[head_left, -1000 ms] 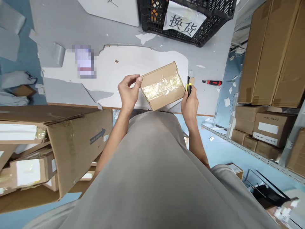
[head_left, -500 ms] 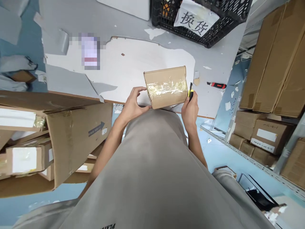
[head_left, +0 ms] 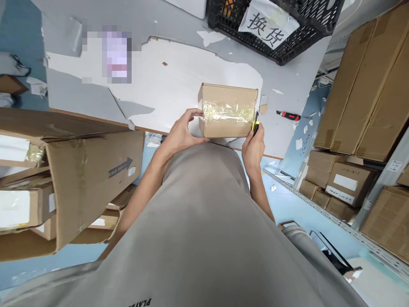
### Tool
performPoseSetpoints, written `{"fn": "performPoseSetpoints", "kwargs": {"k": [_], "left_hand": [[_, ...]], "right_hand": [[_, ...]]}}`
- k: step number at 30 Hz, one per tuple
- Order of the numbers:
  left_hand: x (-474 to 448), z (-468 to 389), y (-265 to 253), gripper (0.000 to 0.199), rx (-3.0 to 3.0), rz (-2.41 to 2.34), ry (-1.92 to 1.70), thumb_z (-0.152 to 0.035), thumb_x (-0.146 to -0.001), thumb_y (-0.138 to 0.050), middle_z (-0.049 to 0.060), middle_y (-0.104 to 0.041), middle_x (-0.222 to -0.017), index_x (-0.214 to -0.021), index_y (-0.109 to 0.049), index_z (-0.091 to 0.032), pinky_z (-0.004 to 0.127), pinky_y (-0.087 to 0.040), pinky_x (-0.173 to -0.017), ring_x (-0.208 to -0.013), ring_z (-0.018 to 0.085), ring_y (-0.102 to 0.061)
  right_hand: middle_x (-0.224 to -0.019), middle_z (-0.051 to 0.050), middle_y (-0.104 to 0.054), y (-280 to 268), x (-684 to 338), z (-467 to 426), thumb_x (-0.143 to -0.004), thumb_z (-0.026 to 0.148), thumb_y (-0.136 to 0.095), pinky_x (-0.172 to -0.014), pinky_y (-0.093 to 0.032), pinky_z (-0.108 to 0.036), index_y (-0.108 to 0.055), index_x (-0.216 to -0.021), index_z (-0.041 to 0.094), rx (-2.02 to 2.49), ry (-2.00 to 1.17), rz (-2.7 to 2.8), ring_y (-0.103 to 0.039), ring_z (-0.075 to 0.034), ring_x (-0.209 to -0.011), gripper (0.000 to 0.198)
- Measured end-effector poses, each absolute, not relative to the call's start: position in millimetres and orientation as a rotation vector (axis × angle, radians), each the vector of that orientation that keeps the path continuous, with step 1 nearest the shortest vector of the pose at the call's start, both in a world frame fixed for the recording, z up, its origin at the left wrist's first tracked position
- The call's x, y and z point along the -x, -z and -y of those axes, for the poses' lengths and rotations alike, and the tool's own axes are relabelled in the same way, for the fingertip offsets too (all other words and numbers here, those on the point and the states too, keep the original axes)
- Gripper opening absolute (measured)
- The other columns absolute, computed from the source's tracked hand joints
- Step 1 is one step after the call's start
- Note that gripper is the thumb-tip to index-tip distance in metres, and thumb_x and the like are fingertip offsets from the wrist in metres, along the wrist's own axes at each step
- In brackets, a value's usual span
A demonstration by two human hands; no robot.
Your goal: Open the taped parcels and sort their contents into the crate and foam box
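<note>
A small cardboard box (head_left: pixel 228 128) with clear tape across its upper face is at the near edge of the worktable. My left hand (head_left: pixel 183 130) grips its left end, with the fingertips at the side and the thumb along the near edge. At the right end, my right hand (head_left: pixel 253 147) is closed around a black and yellow utility knife (head_left: pixel 256 124), whose tip points away from me. The right fingers lie against or very close to the box's right side; contact there is partly hidden.
A red and black utility knife (head_left: pixel 288 115) lies on the table (head_left: pixel 179 85), right of the box. Behind stands a black plastic crate (head_left: pixel 223 21) with a paper sign. A large open carton (head_left: pixel 92 183) of boxes is at left; shelved cartons (head_left: pixel 361 94) are at right.
The cardboard box has turned clockwise, its left end swinging away from me and its left side coming into view. Both hands keep their places at its ends, the right still with the knife.
</note>
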State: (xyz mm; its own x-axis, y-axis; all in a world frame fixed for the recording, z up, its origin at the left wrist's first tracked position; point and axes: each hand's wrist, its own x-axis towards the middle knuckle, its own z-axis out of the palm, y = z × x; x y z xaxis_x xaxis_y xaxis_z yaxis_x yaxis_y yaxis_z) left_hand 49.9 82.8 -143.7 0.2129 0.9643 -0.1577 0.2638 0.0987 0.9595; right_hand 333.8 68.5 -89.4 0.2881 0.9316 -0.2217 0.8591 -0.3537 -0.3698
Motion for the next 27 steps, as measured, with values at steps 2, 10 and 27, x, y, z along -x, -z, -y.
{"fn": "performPoseSetpoints", "kwargs": {"k": [2,10,27], "left_hand": [[-49,-87,144,0.083,-1.386,-1.259,-0.802,-0.042,-0.071,-0.102,0.011,-0.070,-0.160,-0.142,-0.061,-0.030,0.060,-0.053,-0.133,-0.155,0.040,-0.064],[-50,-97,153,0.081,-1.249,-1.169,-0.828,-0.044,-0.069,-0.100,0.014,-0.063,-0.168,-0.137,-0.059,-0.031,0.042,-0.073,-0.094,-0.143,0.034,-0.070],[-25,-120,147,0.090,-1.648,-1.235,-0.673,-0.061,-0.054,-0.116,0.011,-0.067,-0.150,-0.124,-0.069,-0.030,0.054,-0.062,-0.118,-0.135,0.039,-0.068]], "right_hand": [[-0.172,-0.028,-0.060,88,-331,-70,-0.120,0.038,-0.026,-0.119,-0.059,-0.061,-0.044,-0.173,0.019,2.368,-0.608,1.641,-0.067,-0.040,-0.151,0.060],[-0.166,-0.026,-0.063,86,-323,-77,-0.121,0.041,-0.024,-0.117,-0.060,-0.058,-0.044,-0.173,0.021,2.386,-0.622,1.686,-0.071,-0.040,-0.145,0.059],[-0.163,-0.025,-0.064,86,-330,-71,-0.121,0.038,-0.023,-0.114,-0.062,-0.055,-0.045,-0.174,0.021,2.390,-0.596,1.750,-0.075,-0.037,-0.137,0.060]]}}
